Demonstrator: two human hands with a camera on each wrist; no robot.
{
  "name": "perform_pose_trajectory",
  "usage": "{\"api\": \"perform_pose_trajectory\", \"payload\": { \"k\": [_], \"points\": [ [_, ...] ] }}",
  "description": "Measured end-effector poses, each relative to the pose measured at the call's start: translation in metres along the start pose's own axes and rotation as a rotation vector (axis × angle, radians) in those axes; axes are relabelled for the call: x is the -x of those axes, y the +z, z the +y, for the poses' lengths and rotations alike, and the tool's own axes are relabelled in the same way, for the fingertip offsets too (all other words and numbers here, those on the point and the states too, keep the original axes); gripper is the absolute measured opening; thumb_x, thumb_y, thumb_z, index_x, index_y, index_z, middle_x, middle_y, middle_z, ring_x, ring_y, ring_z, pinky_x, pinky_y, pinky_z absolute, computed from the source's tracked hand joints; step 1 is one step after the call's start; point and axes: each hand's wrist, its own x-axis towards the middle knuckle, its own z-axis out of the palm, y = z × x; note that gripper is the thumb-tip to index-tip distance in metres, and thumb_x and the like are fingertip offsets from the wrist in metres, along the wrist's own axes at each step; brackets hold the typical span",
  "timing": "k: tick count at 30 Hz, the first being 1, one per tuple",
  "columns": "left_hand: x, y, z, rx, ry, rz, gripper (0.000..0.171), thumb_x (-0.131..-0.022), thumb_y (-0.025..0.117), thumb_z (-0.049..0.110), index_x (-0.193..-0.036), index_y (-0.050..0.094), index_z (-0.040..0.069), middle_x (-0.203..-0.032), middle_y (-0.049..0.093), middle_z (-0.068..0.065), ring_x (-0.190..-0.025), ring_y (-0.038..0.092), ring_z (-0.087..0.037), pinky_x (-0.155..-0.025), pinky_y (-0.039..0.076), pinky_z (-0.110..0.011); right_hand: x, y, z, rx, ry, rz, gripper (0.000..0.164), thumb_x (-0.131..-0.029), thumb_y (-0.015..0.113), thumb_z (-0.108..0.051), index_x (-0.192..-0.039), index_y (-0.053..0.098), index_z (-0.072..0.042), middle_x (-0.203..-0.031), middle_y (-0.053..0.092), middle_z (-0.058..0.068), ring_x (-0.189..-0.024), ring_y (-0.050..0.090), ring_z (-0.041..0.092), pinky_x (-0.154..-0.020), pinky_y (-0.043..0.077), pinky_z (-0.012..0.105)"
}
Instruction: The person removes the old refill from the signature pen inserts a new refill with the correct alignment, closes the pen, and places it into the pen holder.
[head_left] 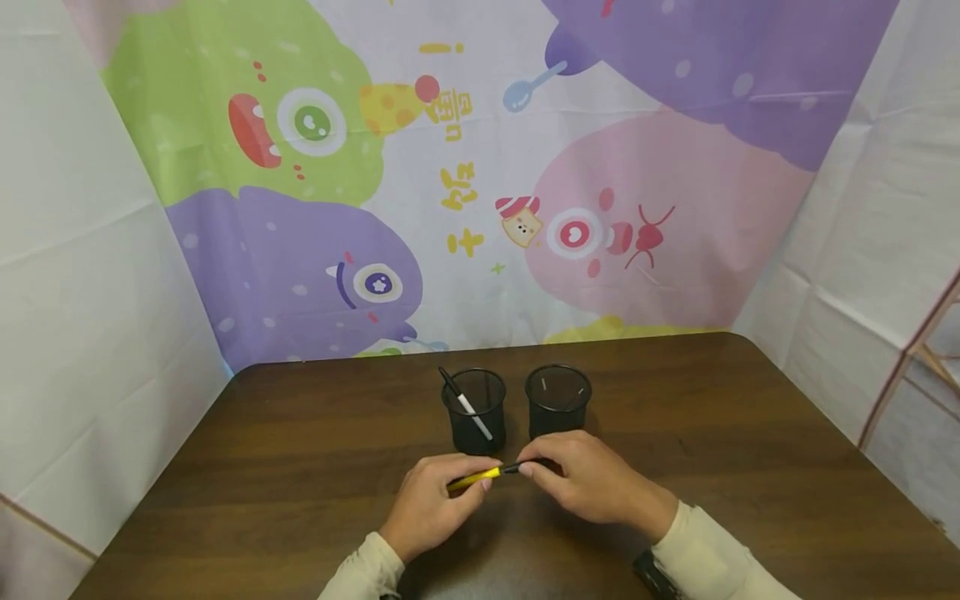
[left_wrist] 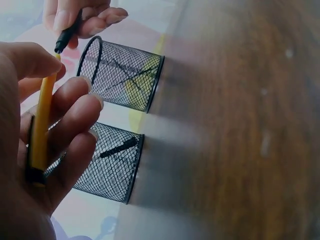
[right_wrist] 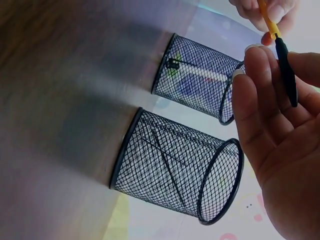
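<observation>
Before the two black mesh cups, both hands hold a pen. My left hand (head_left: pixel 438 500) grips its yellow barrel (left_wrist: pixel 45 110), which has a dark clip and a black end in the left wrist view. The right hand (head_left: pixel 596 479) pinches the pen's black tapered section (right_wrist: pixel 286 70) between thumb and fingers. Yellow and black parts meet end to end between the hands. A white pen with a black end (head_left: pixel 465 402) leans in the left mesh cup (head_left: pixel 477 433). Inside the right mesh cup (head_left: pixel 558 417), thin dark sticks (right_wrist: pixel 169 167) lie crossed; their kind is unclear.
Both cups stand on a dark brown wooden table (head_left: pixel 300 467), beyond the hands. A cartoon-printed cloth (head_left: pixel 480 292) hangs behind the table's far edge. White cloth walls (head_left: pixel 82 275) flank it on both sides.
</observation>
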Motion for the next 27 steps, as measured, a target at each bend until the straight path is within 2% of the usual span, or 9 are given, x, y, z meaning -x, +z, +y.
{"api": "perform_pose_trajectory", "payload": {
  "k": [4,8,15,22,27],
  "points": [
    [-0.0003,0.0003,0.0014,-0.049,0.028,0.007,0.019,-0.095,0.072,0.029,-0.112,0.078,0.025,-0.098,0.071,0.017,-0.077,0.063,0.0,-0.065,0.051,-0.026,0.0006,0.0013,-0.0007,-0.009,-0.002,-0.017,0.016,-0.103,0.06,-0.03,-0.106,0.072,-0.02,-0.094,0.067,-0.016,-0.079,0.059,0.0,-0.073,0.052,0.026],
    [-0.0007,0.0008,0.0018,-0.042,0.036,0.021,0.018,-0.095,0.071,0.036,-0.107,0.078,0.025,-0.096,0.071,0.017,-0.076,0.063,0.0,-0.064,0.051,-0.025,0.0005,0.0025,-0.0012,-0.028,-0.014,-0.02,0.018,-0.103,0.059,-0.03,-0.107,0.072,-0.02,-0.092,0.069,-0.012,-0.075,0.058,0.0,-0.069,0.051,0.025],
    [-0.0006,0.0021,-0.0002,-0.059,0.094,0.04,0.007,-0.095,0.071,0.027,-0.099,0.077,0.023,-0.093,0.071,0.015,-0.074,0.062,0.0,-0.064,0.052,-0.024,0.0014,0.0043,-0.0028,-0.034,0.002,-0.021,0.017,-0.103,0.059,-0.03,-0.107,0.072,-0.02,-0.095,0.068,-0.014,-0.078,0.059,0.0,-0.071,0.052,0.025],
    [-0.001,0.0023,-0.0007,-0.069,0.121,0.047,0.006,-0.095,0.071,0.022,-0.096,0.077,0.022,-0.091,0.07,0.016,-0.071,0.059,0.001,-0.061,0.05,-0.022,0.0012,0.0047,-0.0014,-0.025,0.0,-0.018,0.016,-0.102,0.061,-0.029,-0.107,0.072,-0.019,-0.098,0.068,-0.016,-0.085,0.061,0.0,-0.077,0.054,0.029],
    [-0.0011,0.0026,-0.0016,-0.083,0.137,0.058,0.006,-0.094,0.072,0.02,-0.095,0.076,0.023,-0.089,0.07,0.016,-0.07,0.059,0.001,-0.06,0.049,-0.021,0.0009,0.0041,-0.0002,-0.011,0.01,-0.016,0.012,-0.101,0.063,-0.026,-0.105,0.072,-0.02,-0.096,0.067,-0.017,-0.084,0.061,0.0,-0.077,0.053,0.029]
  ]
}}
